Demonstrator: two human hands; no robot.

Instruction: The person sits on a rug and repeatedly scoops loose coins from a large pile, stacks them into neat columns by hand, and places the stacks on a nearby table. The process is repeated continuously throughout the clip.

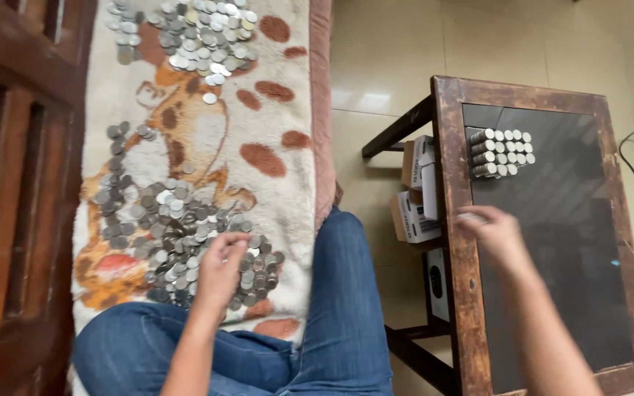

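- A block of finished coin stacks (501, 153) is seen on the far part of the worktop (552, 242), lined up in neat rows that touch one another on the dark glass top.
- By far the larger share of the coins is judged to be unsorted: a wide loose heap of coins (177, 235) lies on the near part of the patterned blanket (273, 198), and a second heap (185, 37) lies at its far end.
- A thin scatter of darker coins (115, 143) is spread between the two heaps, toward the left edge of the blanket.
- The left hand (221, 268) is laid on the near heap, fingers curled down into the coins; whether coins are pinched in it cannot be told.
- The right hand (494, 231) is held over the worktop's left rim, near the stacks but apart from them; something pale, perhaps a short stack, is glimpsed at the fingertips, but the blur leaves the grip uncertain.
- Small cardboard boxes (416, 194) are kept on a shelf under the worktop.
- The work is judged to be at an early stage, with only a small block stacked so far.
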